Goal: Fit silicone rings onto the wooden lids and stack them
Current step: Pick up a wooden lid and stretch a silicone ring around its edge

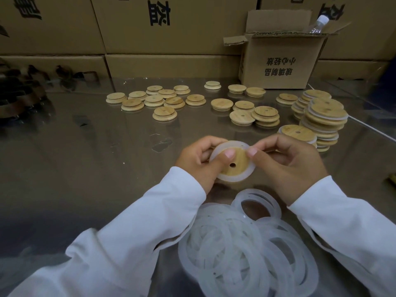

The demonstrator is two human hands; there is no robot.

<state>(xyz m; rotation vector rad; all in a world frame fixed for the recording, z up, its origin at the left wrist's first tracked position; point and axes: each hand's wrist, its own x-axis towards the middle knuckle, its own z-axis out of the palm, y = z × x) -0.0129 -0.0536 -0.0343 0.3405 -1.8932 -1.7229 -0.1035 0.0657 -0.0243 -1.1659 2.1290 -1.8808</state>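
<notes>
Together, the left hand (194, 162) and right hand (287, 166) pinched a wooden lid (235, 166), thumbs pressing its silicone ring (230, 179).

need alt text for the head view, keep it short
A left hand and right hand hold a lid with a ring around it over a table. Nearest lie loose rings; bare lids farther back, ringed stacks at right, boxes behind.

The wooden lid (236, 166) is pale honey tan with fine straight grain and 1 dark hole. The silicone ring (233, 180) around it is milky translucent white, as is the heap of rings (231, 249). The stack of lids (325, 123) shows alternating tan and white bands. The sleeves (128, 243) are white. The table (85, 157) is glossy grey-brown. The cardboard boxes (192, 28) are brown with black printed characters.
</notes>
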